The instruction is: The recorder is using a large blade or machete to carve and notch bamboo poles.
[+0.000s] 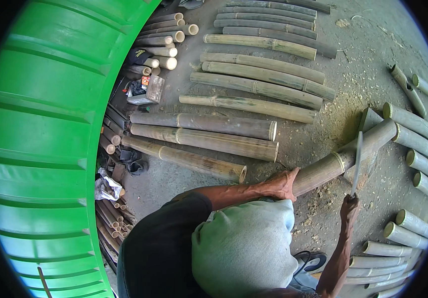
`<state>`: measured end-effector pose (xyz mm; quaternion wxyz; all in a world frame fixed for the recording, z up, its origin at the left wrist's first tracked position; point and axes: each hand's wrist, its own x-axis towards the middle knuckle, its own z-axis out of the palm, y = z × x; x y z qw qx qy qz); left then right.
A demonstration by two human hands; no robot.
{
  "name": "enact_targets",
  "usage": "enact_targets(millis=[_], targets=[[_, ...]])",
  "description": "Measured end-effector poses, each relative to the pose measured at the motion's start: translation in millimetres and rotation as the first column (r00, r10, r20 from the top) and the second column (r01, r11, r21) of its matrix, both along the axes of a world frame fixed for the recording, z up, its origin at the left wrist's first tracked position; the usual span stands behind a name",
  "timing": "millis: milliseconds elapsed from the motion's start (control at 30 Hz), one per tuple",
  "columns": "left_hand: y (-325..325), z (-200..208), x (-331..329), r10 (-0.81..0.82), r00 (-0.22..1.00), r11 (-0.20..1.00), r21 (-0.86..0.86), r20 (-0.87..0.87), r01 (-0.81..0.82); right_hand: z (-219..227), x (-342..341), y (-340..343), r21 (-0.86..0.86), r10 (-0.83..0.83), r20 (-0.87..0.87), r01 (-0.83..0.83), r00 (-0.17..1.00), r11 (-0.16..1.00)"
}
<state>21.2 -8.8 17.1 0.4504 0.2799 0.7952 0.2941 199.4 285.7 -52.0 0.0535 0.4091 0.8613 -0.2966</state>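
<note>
My left hand (282, 184) is closed round the near end of a thick bamboo pole (318, 173), which slants up to the right. A pale node ring circles the pole near its middle. In my right hand (350, 204) is the dark handle of what looks like a machete (357, 159), its long narrow blade seen nearly edge-on. The blade crosses the pole beyond the ring; whether it touches cannot be told. Under the pole's far half is a block (369, 119), mostly hidden. A rounded, grey cloth-covered shape (244, 248) fills the lower middle, beside my black-sleeved left arm.
Cut bamboo lengths (254, 88) lie in rows ahead, with more (413, 121) along the right. Others (167, 37) are stacked beside a green ribbed panel (45, 129) at left. A small box (153, 89) stands near them. Pale shavings (353, 82) litter the floor.
</note>
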Motion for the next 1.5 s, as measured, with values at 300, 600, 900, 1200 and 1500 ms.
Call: enact_targets(millis=[300, 600, 900, 1200, 1500], targets=[[-7, -14, -15, -0.012, 0.993, 0.998, 0.063, 0.114, 0.005, 8, -10, -16, -0.004, 0.050, -0.147, -0.051, 0.988, 0.999], [-10, -27, -21, -0.018, 0.980, 0.994, 0.113, 0.198, -0.005, 3, -1, -2, 0.029, -0.009, -0.031, 0.010, 0.999, 1.000], [-12, -26, -31, -0.077, 0.924, 0.988, 0.154, 0.374, 0.020, -5, 4, -11, 0.052, 0.050, -0.063, -0.047, 0.997, 0.998], [-11, -17, -40, 0.026, 0.856, 0.977, 0.168, 0.517, -0.131, 13, -15, -15, 0.058, 0.116, -0.147, -0.109, 0.982, 0.992], [-12, -25, -38, 0.035, 0.868, 0.983, 0.139, 0.495, -0.118, 13, -14, -16, 0.062, 0.141, -0.182, -0.132, 0.973, 0.989]])
